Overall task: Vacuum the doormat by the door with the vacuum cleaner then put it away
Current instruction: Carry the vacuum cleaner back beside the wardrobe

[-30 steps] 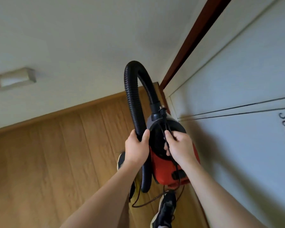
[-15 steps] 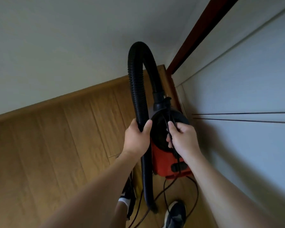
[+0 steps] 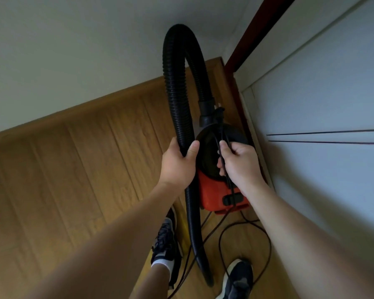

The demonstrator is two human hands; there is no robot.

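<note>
I carry a small red and black vacuum cleaner (image 3: 214,190) in front of me, off the wooden floor. Its black ribbed hose (image 3: 175,83) arches up from the top of the body and hangs down past my knees. My left hand (image 3: 177,165) grips the hose beside the body. My right hand (image 3: 240,165) grips the vacuum's top together with strands of its black power cord (image 3: 225,152). More cord (image 3: 266,249) loops loose near my feet. No doormat is in view.
A white wall (image 3: 73,50) runs along the left with a wooden skirting board (image 3: 78,108). A pale door or panel (image 3: 322,93) stands close on the right, edged by a dark red-brown frame (image 3: 253,35). My two dark shoes (image 3: 238,281) stand on the wood floor (image 3: 63,190).
The view has swung toward the corner by the dark frame, and the hose arch sits higher. Both hands keep the same hold; loose cord now trails by my feet.
</note>
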